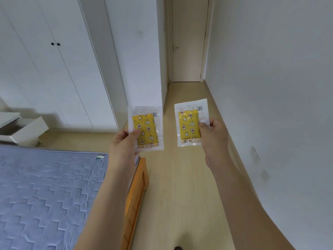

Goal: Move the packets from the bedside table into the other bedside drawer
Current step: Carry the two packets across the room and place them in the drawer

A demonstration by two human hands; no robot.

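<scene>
The left hand point(124, 143) has its grip pinched on one yellow-patterned packet point(146, 129), the right hand point(211, 135) on a second packet point(191, 123), both held up over the floor beyond the bed point(45, 186). Pickup looks done; the open white drawer point(27, 131), left of the bed's far end, has yet to receive them.

Home bedroom — quilted bed point(45, 192), white wardrobe point(54, 69), bedside table point(23, 129) w/ open drawer, door point(187, 42).

left hand point(124, 141) held packet point(146, 128) left of right hand's point(211, 134) packet point(191, 122) | bed point(45, 192) lay lower left | open drawer point(27, 131) behind bed, far left | door point(187, 42) stood ahead
</scene>
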